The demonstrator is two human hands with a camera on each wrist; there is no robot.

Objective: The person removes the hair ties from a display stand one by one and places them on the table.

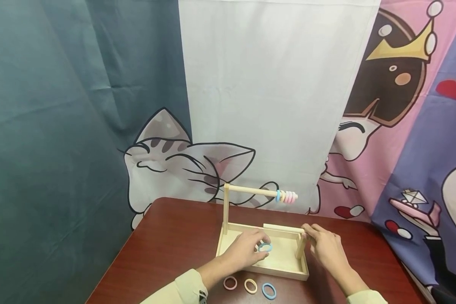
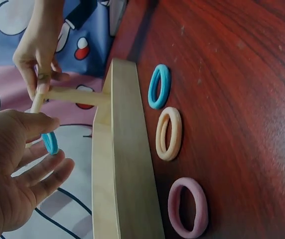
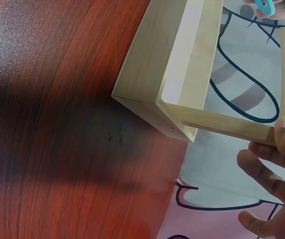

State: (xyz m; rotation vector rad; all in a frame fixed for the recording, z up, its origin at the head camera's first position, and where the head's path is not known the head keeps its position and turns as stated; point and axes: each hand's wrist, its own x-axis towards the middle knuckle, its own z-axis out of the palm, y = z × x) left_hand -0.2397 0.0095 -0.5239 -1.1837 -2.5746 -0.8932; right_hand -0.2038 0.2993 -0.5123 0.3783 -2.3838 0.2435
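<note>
My left hand [image 1: 245, 250] pinches a blue hair tie [image 2: 50, 143] between thumb and fingers, above the tray of a wooden rack [image 1: 226, 211]. With thumb and fingertips, my right hand [image 1: 328, 249] grips the top of the rack's short post [image 3: 232, 125], where the lower rod [image 1: 283, 228] joins it. That rod points left toward the hair tie and bears nothing. On the upper rod [image 1: 251, 190], a blue hair tie [image 1: 278, 196], a cream one and several pink ones sit bunched near the free end.
On the dark red wooden table [image 1: 167, 236], in front of the tray, lie a pink hair tie [image 2: 202, 214], a cream hair tie [image 2: 177, 134] and another blue hair tie [image 2: 166, 87]. A printed curtain [image 1: 281, 93] hangs behind the table.
</note>
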